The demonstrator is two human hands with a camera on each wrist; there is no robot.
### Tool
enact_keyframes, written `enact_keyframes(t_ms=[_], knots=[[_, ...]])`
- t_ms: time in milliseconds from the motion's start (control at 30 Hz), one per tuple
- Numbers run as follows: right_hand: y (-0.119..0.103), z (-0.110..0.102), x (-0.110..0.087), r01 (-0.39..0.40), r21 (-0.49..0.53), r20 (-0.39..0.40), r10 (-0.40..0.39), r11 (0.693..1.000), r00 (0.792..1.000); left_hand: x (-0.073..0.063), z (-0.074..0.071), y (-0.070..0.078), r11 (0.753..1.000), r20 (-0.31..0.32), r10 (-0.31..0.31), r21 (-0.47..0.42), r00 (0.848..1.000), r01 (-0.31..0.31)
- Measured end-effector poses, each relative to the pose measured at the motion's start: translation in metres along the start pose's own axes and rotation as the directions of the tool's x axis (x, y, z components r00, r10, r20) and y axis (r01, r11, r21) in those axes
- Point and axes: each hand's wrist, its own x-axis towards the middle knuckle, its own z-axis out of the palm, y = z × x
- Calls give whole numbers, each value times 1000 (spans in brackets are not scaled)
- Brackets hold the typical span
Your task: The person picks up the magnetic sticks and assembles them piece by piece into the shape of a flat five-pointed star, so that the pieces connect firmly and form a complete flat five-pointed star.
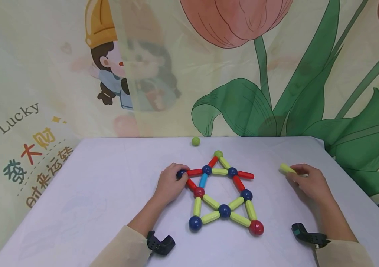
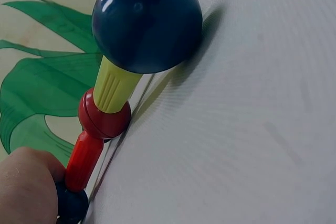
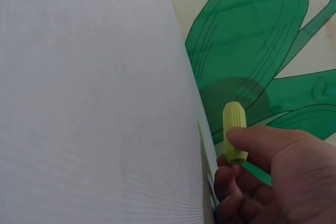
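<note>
On the white table lies a flat frame of magnetic rods and balls. My left hand (image 1: 170, 184) grips the dark blue ball (image 1: 180, 173) at the frame's left corner, where two red rods join it. In the left wrist view its fingers partly cover that blue ball (image 2: 73, 204). Well to the right of the frame, my right hand (image 1: 311, 182) pinches a loose yellow-green rod (image 1: 287, 168) between thumb and fingers. The right wrist view shows this rod (image 3: 235, 116) upright, touching no ball. A red rod (image 1: 246, 175) juts from the frame's right side with its outer end free.
A single green ball (image 1: 195, 141) sits near the table's back edge, behind the frame. A red ball (image 1: 256, 227) and a blue ball (image 1: 195, 223) form the frame's near corners. A printed cloth (image 1: 236, 107) hangs behind the table (image 1: 116, 155).
</note>
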Motion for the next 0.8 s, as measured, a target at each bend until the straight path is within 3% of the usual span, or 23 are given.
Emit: enact_keyframes(t_ms=[433,800], knots=[[-4,3,1,-8,154,43,1,988,999,0,-1,0,1000,4,-4,2,1000,4],[-8,6,0,36,178,130,-60,983,990,0,-1,1,1000,4,5,-5,1000,-5]])
